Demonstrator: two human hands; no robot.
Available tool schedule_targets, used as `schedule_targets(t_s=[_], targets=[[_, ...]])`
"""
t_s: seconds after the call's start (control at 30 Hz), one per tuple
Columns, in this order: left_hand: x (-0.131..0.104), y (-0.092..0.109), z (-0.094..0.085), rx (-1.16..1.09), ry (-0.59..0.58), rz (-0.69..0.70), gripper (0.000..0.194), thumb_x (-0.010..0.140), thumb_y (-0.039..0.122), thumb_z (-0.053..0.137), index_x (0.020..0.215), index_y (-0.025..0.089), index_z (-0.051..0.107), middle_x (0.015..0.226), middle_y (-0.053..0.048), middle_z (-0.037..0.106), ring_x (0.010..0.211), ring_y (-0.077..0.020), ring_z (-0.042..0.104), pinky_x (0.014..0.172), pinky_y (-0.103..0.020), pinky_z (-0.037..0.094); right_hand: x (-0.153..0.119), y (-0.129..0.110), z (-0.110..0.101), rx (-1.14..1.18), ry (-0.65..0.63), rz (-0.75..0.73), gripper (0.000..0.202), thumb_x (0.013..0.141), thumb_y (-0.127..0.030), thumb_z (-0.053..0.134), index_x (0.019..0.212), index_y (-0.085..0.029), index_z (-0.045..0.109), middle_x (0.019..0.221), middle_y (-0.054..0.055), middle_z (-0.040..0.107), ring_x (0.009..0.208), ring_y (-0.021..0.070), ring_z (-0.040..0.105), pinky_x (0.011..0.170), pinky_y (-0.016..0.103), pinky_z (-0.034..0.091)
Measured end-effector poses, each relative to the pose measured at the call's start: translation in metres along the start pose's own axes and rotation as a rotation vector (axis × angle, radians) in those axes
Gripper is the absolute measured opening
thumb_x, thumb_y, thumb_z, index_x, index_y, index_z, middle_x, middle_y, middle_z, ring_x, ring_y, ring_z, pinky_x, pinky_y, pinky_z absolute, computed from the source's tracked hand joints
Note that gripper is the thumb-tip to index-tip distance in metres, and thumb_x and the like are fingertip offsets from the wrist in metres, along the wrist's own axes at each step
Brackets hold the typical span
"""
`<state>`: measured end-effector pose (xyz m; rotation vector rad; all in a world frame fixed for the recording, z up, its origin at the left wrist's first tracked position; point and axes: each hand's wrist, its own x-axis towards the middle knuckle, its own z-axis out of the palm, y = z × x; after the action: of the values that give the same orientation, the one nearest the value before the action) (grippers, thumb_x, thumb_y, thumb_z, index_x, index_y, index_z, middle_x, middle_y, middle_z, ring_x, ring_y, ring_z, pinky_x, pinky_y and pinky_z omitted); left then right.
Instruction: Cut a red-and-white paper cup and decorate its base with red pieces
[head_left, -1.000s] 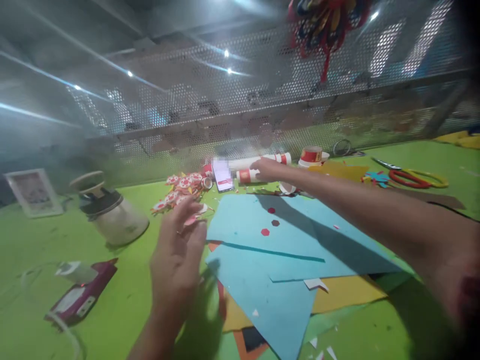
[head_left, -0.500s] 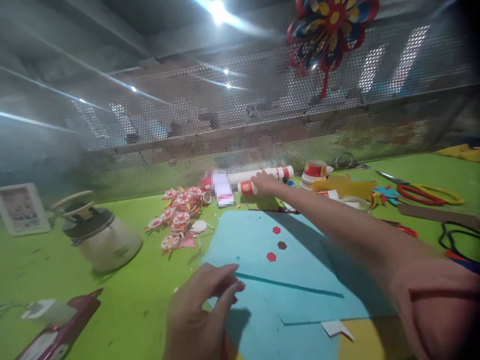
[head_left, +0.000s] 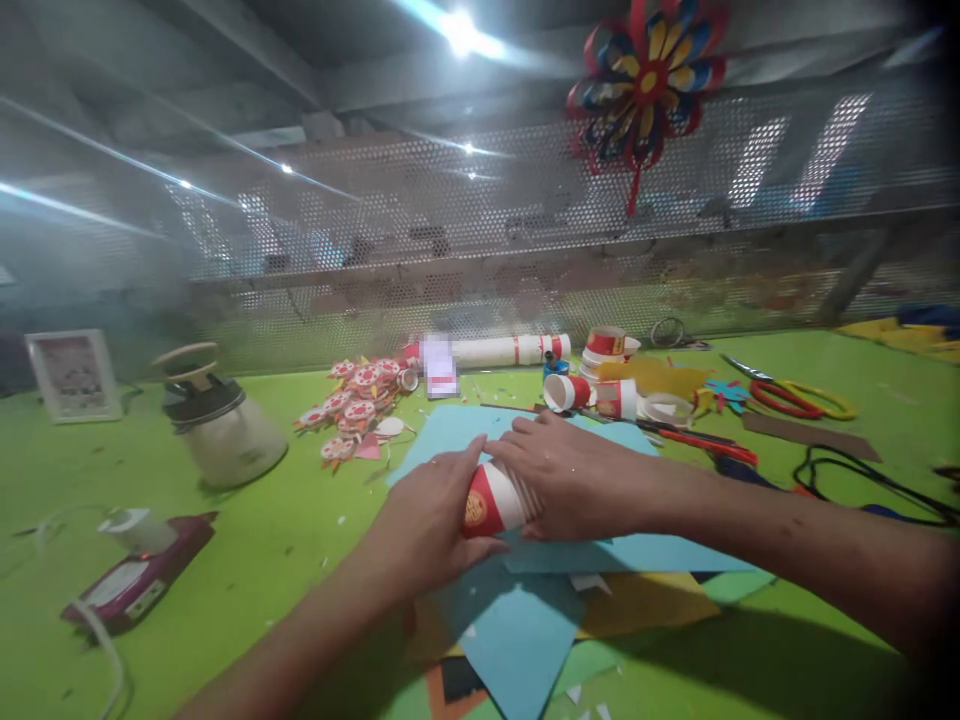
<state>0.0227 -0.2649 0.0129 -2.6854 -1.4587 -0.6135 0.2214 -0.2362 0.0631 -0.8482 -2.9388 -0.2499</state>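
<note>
While your right hand point(head_left: 574, 482) had been stretched out toward the far side of the table point(head_left: 300, 560) in the earlier frame, reaching beside the phone point(head_left: 442, 378), it had now come back over the blue paper point(head_left: 442, 428) in the head view. The short stack of paper cups point(head_left: 493, 502) that had lain by the phone had come back with it, and your left hand point(head_left: 429, 515), empty over the paper before, had moved in to meet it. The red hexagons seen on the paper earlier were hidden from sight.

Your cups lay on their side between your two hands, above the blue paper; you could not tell from the view whether they touched it. Your left hand grasped the red printed end, with the thumb below and the fingers over the top. Your right hand was wrapped over the white rims at the other end, its fingertips close to those of your left.

Beyond your hands, the long white roll point(head_left: 491, 352) ran along the back by the phone, with a cut cup point(head_left: 564, 393) nearer on the right. The pile of red and white paper shapes point(head_left: 360, 395) sat left of the phone, and the scissors point(head_left: 795, 397) lay well to the right.
</note>
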Motion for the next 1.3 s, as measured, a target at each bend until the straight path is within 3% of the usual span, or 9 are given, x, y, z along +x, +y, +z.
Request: schedule_targets(t_s=[0.1, 0.23, 0.4, 0.57, 0.7, 0.9, 1.03, 1.17, 1.3], targets=[[0.006, 0.009, -0.001, -0.034, -0.052, -0.019, 0.087, 0.069, 0.042, 0.072, 0.141, 0.023, 0.026, 0.121, -0.015, 0.061, 0.102, -0.0338, 0.062, 0.080, -0.046, 0.051, -0.013, 0.007, -0.003, 0.061, 0.033, 0.009, 0.062, 0.069, -0.045, 0.071, 0.119, -0.013, 0.052, 0.102, 0.014, 0.064, 0.093, 0.0307, 0.053, 0.077, 0.043, 0.041], [0.010, 0.013, -0.014, -0.062, -0.097, 0.003, 0.060, 0.070, 0.041, 0.069, 0.123, 0.021, 0.047, 0.112, -0.010, 0.065, 0.095, -0.0297, 0.063, 0.076, -0.040, 0.050, -0.030, 0.021, -0.007, 0.132, 0.047, 0.030, 0.047, 0.073, -0.040, 0.070, 0.110, -0.015, 0.057, 0.098, 0.010, 0.063, 0.089, 0.0256, 0.053, 0.072, 0.035, 0.042], [0.013, 0.007, -0.018, -0.073, -0.108, -0.001, 0.054, 0.072, 0.040, 0.068, 0.119, 0.022, 0.048, 0.109, -0.009, 0.065, 0.092, -0.0272, 0.062, 0.073, -0.037, 0.048, -0.042, 0.032, -0.003, 0.138, 0.048, 0.090, 0.039, 0.074, -0.041, 0.067, 0.105, -0.018, 0.058, 0.093, 0.007, 0.061, 0.085, 0.0229, 0.054, 0.070, 0.033, 0.042], [0.011, -0.011, -0.016, -0.124, 0.032, -0.122, 0.054, 0.076, 0.042, 0.065, 0.122, 0.021, 0.047, 0.110, -0.009, 0.063, 0.095, -0.0279, 0.061, 0.079, -0.039, 0.048, -0.042, 0.049, 0.011, 0.041, 0.039, 0.274, 0.035, 0.077, -0.041, 0.064, 0.101, -0.016, 0.058, 0.096, 0.010, 0.061, 0.088, 0.0255, 0.056, 0.068, 0.035, 0.044], [0.006, -0.018, -0.012, -0.352, 0.102, -0.142, 0.053, 0.077, 0.044, 0.064, 0.121, 0.021, 0.046, 0.109, -0.008, 0.062, 0.093, -0.0252, 0.061, 0.077, -0.036, 0.050, -0.020, 0.059, 0.029, -0.062, 0.030, 0.443, 0.042, 0.082, -0.048, 0.060, 0.107, -0.015, 0.057, 0.100, 0.009, 0.062, 0.086, 0.0223, 0.060, 0.070, 0.037, 0.049], [-0.001, -0.020, 0.004, -0.535, 0.204, 0.053, 0.058, 0.078, 0.026, 0.063, 0.129, 0.024, 0.037, 0.124, -0.009, 0.054, 0.109, -0.0258, 0.056, 0.089, -0.035, 0.047, 0.061, 0.077, 0.047, -0.155, 0.109, 0.550, 0.031, 0.091, -0.037, 0.055, 0.115, -0.016, 0.057, 0.113, 0.007, 0.061, 0.096, 0.0208, 0.061, 0.080, 0.041, 0.051], [-0.001, -0.022, 0.007, -0.535, 0.258, 0.132, 0.060, 0.076, 0.025, 0.066, 0.128, 0.025, 0.037, 0.130, -0.011, 0.049, 0.118, -0.0270, 0.049, 0.097, -0.038, 0.042, 0.106, 0.104, 0.051, -0.174, 0.197, 0.605, 0.032, 0.090, -0.033, 0.056, 0.117, -0.016, 0.056, 0.119, 0.009, 0.059, 0.101, 0.0227, 0.060, 0.085, 0.044, 0.050], [0.002, -0.028, 0.010, -0.492, 0.301, 0.127, 0.055, 0.075, 0.028, 0.066, 0.125, 0.024, 0.041, 0.125, -0.011, 0.050, 0.117, -0.0275, 0.048, 0.097, -0.041, 0.041, 0.118, 0.121, 0.059, -0.150, 0.257, 0.557, 0.032, 0.090, -0.032, 0.057, 0.118, -0.016, 0.056, 0.121, 0.009, 0.058, 0.104, 0.0234, 0.059, 0.086, 0.046, 0.049], [0.003, -0.035, 0.018, -0.514, 0.300, -0.108, 0.052, 0.074, 0.037, 0.067, 0.119, 0.020, 0.048, 0.110, -0.009, 0.058, 0.100, -0.0257, 0.056, 0.088, -0.039, 0.046, 0.092, 0.114, 0.068, -0.089, 0.327, 0.415, 0.028, 0.090, -0.033, 0.057, 0.114, -0.017, 0.058, 0.120, 0.008, 0.059, 0.104, 0.0229, 0.059, 0.087, 0.045, 0.048]])
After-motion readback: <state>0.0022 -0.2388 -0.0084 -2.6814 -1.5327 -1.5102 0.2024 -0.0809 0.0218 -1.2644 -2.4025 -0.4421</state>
